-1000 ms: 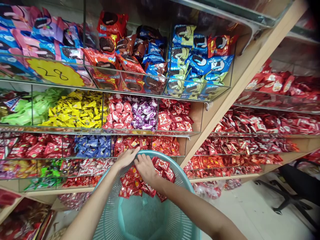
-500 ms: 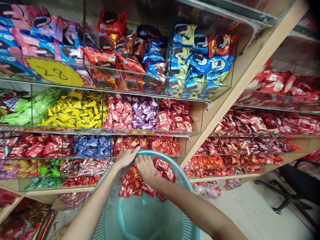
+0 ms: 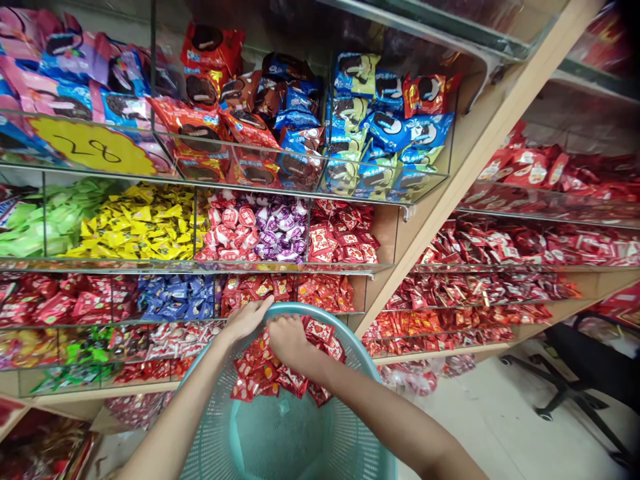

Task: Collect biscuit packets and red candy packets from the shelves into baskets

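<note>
A teal plastic basket (image 3: pixel 280 437) with perforated walls stands in front of me, against the lower shelves. Small red candy packets (image 3: pixel 254 370) are heaped on its far side. My left hand (image 3: pixel 249 319) is closed over the basket's far rim, thumb pointing to the right; its other fingers are mostly hidden. Inside the basket, my right hand (image 3: pixel 289 339) is curled like a fist on top of the packets. Whatever lies within its fingers is hidden.
Sloping shelf bins hold yellow candies (image 3: pixel 145 223), purple-wrapped candies (image 3: pixel 281 227) and blue packets (image 3: pixel 179 297). Cookie packs (image 3: pixel 250 137) fill the upper shelf, near a yellow price tag (image 3: pixel 95 148). A wooden divider (image 3: pixel 430 227) slants at right; a black wheeled chair (image 3: pixel 583 373) stands beyond.
The whole view has shifted slightly, with shelves and basket appearing a little farther left. My right hand stays curled over the packets, and my left remains on the rim.
</note>
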The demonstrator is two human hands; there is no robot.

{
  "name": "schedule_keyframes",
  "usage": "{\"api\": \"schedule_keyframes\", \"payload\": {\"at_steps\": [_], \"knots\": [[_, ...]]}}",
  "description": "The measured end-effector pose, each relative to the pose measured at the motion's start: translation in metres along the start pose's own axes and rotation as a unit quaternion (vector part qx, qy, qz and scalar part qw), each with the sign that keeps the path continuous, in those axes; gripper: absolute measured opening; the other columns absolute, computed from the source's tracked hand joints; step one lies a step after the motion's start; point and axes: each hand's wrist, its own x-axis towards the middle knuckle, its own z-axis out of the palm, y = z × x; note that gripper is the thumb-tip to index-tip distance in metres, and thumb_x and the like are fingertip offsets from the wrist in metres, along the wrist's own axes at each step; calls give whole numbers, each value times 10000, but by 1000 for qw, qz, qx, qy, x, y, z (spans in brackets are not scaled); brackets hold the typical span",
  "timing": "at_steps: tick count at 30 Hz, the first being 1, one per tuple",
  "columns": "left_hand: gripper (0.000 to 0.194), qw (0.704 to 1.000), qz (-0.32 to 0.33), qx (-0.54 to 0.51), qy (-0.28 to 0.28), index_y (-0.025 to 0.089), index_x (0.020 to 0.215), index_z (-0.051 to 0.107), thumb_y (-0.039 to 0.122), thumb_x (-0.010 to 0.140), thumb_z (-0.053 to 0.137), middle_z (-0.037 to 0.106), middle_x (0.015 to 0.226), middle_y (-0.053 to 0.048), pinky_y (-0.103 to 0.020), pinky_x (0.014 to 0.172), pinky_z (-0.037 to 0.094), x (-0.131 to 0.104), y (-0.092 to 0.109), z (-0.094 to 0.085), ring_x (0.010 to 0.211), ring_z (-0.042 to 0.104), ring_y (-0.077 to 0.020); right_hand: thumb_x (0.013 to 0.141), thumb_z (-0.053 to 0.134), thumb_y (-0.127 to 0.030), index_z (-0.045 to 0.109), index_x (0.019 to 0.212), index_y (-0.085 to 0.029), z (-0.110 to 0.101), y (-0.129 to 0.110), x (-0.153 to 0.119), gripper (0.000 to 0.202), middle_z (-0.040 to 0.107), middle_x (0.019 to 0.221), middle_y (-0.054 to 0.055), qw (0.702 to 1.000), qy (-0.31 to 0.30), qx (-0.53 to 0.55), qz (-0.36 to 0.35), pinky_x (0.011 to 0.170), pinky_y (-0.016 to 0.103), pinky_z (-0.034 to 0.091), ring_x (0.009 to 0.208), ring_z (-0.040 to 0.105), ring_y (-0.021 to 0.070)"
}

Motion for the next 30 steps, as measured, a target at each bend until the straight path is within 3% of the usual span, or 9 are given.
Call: {"api": "schedule_keyframes", "payload": {"at_steps": [3,6,9,12,16,22,27,30], "knots": [[740,1000,-11,7,1,275,968,664,728,755,118,665,1080,-56,-375,880,401,1,-1,1,1042,572,-286,814,411,-146,593,943,-162,-19,27,5,223,650,908,100,998,28,14,60,752,323,402,869,585,208],[763,999,-35,12,-2,284,1042,643,744,741,113,641,1130,-62,-400,895,390,2,-1,2,1077,548,-309,833,381,-167,588,944,-179,-26,70,17,235,653,890,83,987,51,36,146,684,278,398,819,595,186],[777,999,-40,11,-5,280,1100,619,748,736,116,615,1175,-68,-407,910,382,3,-1,2,1108,526,-317,850,374,-205,584,976,-161,-17,113,30,249,644,933,113,969,69,62,230,660,272,394,842,600,197],[771,999,-35,8,-2,282,1129,605,748,737,131,584,1218,-62,-407,938,362,4,-3,3,1139,504,-310,840,441,-323,579,1021,-129,-1,138,40,300,622,1003,163,955,81,92,272,686,286,399,903,590,228],[736,1000,-24,0,2,310,1152,587,735,751,139,555,1254,-29,-405,968,340,4,-5,3,1160,489,-291,764,553,-438,616,942,-114,15,144,47,375,600,1029,193,947,99,136,275,767,318,390,967,558,265],[753,1000,-26,2,-1,299,1158,583,743,749,132,556,1254,-36,-404,975,336,4,-5,4,1180,468,-296,690,637,-315,593,923,-122,25,146,49,306,584,1055,163,918,163,241,269,823,313,370,992,527,240],[743,1000,-28,4,1,315,1152,585,743,748,130,570,1239,-35,-410,959,346,4,-6,5,1153,493,-300,729,542,-315,558,716,-132,29,151,48,184,625,722,66,861,186,399,254,647,245,415,685,565,148],[759,1000,-29,6,0,306,1140,594,750,741,126,590,1213,-46,-408,937,362,4,-5,4,1129,512,-305,717,525,-376,523,723,-141,20,155,42,235,601,686,39,813,209,485,246,598,230,418,621,539,119]]}}
